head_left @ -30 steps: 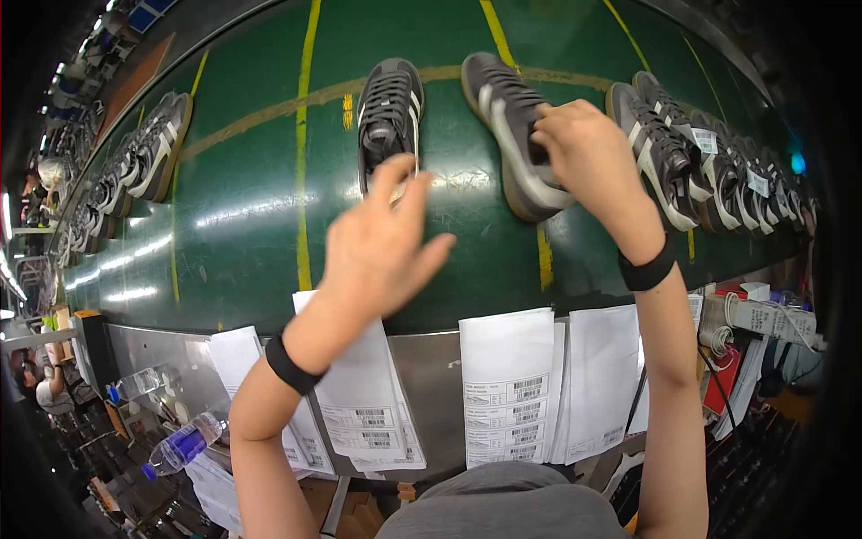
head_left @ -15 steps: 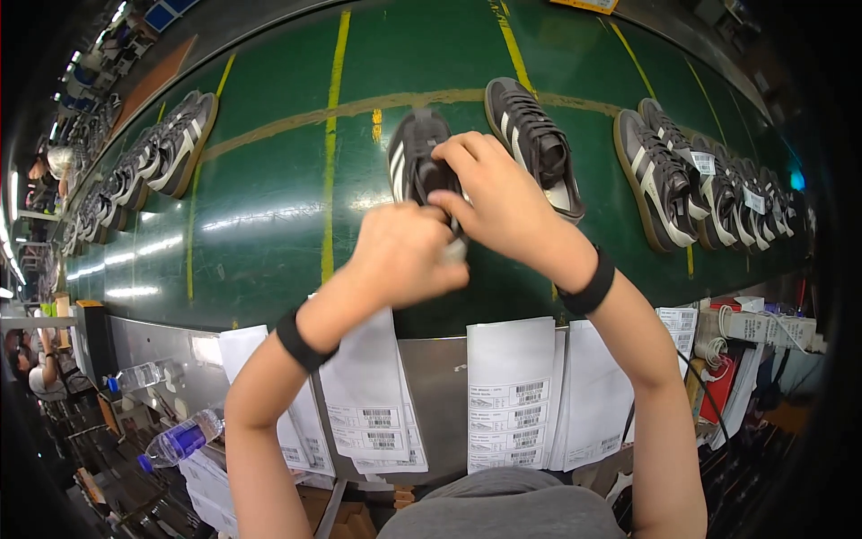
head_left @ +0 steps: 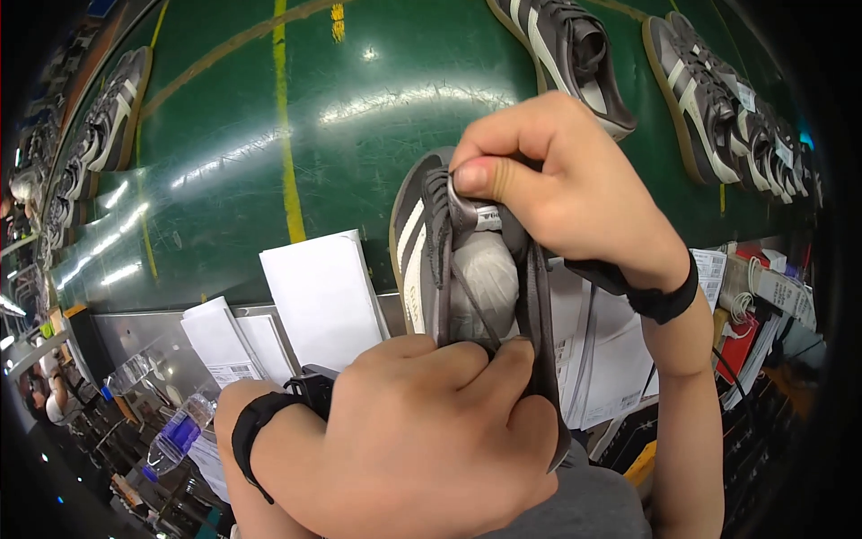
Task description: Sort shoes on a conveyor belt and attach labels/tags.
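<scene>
A dark grey sneaker with white side stripes and black laces is held up close to me, toe pointing away. Its opening faces up and shows a pale, crumpled wad that looks like stuffing paper. My left hand is closed around the heel end, fingertips over the collar; its grip hides the heel. With thumb and forefinger, my right hand pinches the sneaker's tongue at the top of the laces. Another sneaker of the same kind lies on the green table beyond my right hand.
The green table has yellow lines. Rows of similar sneakers stand at its left and right. White paper sheets hang over the near edge. A plastic bottle is at lower left, a red box at right.
The sneaker has come off the table toward me, and the view has moved closer. My left hand has shifted to its heel end; my right hand now pinches the tongue.
</scene>
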Tool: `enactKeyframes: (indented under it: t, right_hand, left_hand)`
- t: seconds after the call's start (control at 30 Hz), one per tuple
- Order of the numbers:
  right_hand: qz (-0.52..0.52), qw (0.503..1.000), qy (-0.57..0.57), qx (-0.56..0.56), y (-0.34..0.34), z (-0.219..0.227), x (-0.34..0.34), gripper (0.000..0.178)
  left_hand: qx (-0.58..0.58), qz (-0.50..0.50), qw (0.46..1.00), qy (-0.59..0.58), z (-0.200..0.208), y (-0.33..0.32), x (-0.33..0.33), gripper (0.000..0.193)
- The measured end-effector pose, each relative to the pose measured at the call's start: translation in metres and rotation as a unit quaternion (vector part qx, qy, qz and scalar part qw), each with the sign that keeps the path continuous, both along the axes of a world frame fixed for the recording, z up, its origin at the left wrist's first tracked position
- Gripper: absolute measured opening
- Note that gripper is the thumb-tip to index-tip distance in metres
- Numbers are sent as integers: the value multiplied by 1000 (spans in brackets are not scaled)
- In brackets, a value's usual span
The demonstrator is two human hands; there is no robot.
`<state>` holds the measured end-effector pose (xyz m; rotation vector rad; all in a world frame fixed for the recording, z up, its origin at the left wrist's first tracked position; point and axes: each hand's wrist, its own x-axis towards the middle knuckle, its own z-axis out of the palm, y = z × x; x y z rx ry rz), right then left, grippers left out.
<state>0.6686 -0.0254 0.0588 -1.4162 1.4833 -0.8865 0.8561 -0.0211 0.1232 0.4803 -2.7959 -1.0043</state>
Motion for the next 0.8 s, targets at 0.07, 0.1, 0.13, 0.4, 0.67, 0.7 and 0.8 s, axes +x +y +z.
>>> enactKeyframes:
  t: [0.07,0.1,0.13,0.4,0.67,0.7,0.8]
  right_hand:
    - [25,999,-8,42,-6,0,-5,19]
    - [17,998,-28,60,-5,0,-5,18]
    - [13,997,-29,63,-2,-1,-3,18]
    - [-132,940,146,-279,43,37,13,10]
    - [-124,954,273,-15,193,-19,-11,14]
    - [-126,946,297,-32,206,-27,-5,19]
    - [-133,919,367,-54,223,-32,13,33]
  left_hand:
    - [-9,9,999,33,-2,-1,1,37]
    - [-6,6,999,31,-4,-1,3,37]
    - [21,3,999,44,-5,0,5,30]
    - [-178,81,978,-77,-4,5,4,28]
    - [-112,-42,990,-76,-60,35,14,62]
    - [-112,-63,989,-79,-71,47,14,68]
    - [-114,-44,992,14,-90,75,-2,79]
